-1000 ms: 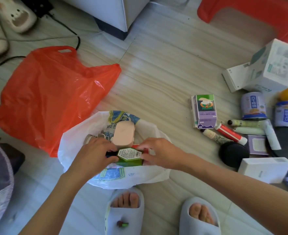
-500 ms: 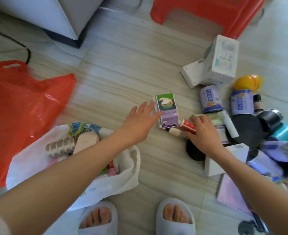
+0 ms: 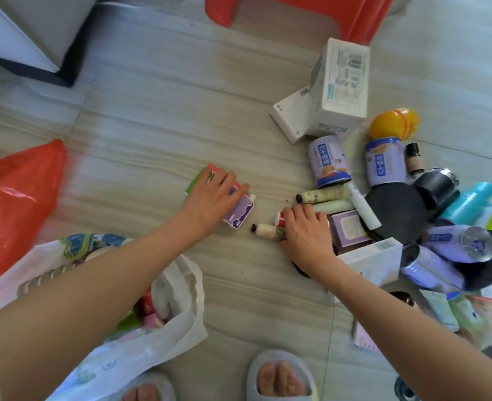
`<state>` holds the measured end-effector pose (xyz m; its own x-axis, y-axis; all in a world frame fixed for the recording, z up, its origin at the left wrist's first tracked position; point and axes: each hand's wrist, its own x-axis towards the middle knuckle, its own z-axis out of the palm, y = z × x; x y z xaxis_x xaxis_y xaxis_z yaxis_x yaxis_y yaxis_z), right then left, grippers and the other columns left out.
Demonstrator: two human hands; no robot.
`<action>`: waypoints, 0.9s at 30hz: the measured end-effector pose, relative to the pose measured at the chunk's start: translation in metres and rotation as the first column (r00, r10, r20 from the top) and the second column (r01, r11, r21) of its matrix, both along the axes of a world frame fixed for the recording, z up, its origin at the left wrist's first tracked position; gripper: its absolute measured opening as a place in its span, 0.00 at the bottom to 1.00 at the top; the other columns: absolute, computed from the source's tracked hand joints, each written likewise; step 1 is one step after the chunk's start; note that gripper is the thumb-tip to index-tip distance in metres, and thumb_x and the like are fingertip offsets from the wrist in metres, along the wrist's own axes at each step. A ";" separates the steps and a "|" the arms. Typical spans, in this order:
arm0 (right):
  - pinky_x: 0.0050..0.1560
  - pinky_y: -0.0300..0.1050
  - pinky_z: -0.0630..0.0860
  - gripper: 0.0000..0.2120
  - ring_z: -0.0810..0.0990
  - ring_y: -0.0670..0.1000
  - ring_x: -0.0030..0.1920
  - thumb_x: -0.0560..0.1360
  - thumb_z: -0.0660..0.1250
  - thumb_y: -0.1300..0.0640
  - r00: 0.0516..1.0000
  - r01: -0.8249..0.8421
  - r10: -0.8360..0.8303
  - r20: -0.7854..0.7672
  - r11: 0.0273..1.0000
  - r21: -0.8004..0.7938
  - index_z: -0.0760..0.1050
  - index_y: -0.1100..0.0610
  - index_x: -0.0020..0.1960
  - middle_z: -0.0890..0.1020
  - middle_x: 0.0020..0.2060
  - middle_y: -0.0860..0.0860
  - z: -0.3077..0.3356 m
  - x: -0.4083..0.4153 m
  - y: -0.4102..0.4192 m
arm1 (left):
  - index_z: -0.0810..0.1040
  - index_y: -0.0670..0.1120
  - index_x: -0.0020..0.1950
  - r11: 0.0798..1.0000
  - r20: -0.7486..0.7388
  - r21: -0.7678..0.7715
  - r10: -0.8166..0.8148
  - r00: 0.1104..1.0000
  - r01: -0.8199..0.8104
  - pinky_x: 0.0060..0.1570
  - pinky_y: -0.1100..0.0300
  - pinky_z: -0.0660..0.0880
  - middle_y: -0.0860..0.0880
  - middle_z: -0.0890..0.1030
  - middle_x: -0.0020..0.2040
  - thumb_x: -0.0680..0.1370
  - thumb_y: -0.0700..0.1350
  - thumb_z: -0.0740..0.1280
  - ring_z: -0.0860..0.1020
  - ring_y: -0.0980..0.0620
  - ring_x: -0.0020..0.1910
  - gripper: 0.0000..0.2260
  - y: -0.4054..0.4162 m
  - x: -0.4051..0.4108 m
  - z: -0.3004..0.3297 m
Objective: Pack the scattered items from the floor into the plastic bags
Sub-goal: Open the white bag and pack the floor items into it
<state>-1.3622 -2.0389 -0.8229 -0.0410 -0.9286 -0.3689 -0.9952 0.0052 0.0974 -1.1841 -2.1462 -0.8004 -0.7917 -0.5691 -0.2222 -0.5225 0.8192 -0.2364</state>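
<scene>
Reaching: left hand lies over purple carton on the floor, grip unclear; right hand curls round red tube. Risk: carton slipping, neighbouring tubes scattering. White bag near.

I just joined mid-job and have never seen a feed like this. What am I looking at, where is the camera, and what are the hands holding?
No machine here: a person wears a camera on the head, looking down at the floor and their own two hands. The left hand grips a small purple carton. The right hand closes on a red-and-white tube beside a pile of cans, boxes and bottles. A part-filled white bag lies near the feet, a red bag at the left.
</scene>
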 end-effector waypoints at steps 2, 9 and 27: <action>0.37 0.47 0.73 0.20 0.77 0.56 0.39 0.53 0.78 0.52 1.000 0.010 -0.010 -0.004 0.999 0.034 0.77 0.57 0.42 0.80 0.37 0.54 0.003 0.001 -0.004 | 0.80 0.47 0.52 0.999 0.001 0.024 0.039 0.999 -0.039 0.49 0.50 0.77 0.42 0.80 0.45 0.52 0.41 0.73 0.79 0.41 0.44 0.28 -0.001 0.005 -0.006; 0.57 0.49 0.66 0.21 0.67 0.57 0.62 0.74 0.62 0.51 0.986 -0.057 0.036 0.160 0.990 0.128 0.65 0.58 0.63 0.72 0.61 0.55 0.006 0.010 -0.012 | 0.72 0.47 0.58 0.979 -0.013 0.162 0.130 0.991 -0.126 0.45 0.53 0.72 0.44 0.78 0.51 0.54 0.47 0.77 0.78 0.42 0.47 0.34 0.000 0.026 -0.014; 0.33 0.34 0.72 0.12 0.75 0.44 0.37 0.72 0.70 0.51 0.441 0.046 -0.489 0.752 0.850 0.525 0.72 0.55 0.51 0.76 0.39 0.49 0.094 0.139 -0.044 | 0.65 0.55 0.64 -0.054 0.209 0.852 0.947 0.244 -0.521 0.38 0.63 0.77 0.57 0.75 0.45 0.69 0.55 0.72 0.76 0.60 0.42 0.27 0.049 0.202 0.102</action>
<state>-1.2234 -2.0833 -0.7288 0.2699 -0.6962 -0.6652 -0.5262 0.4719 -0.7074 -0.9820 -2.0973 -0.6984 -0.0786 -0.6483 -0.7573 -0.7478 -0.4640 0.4748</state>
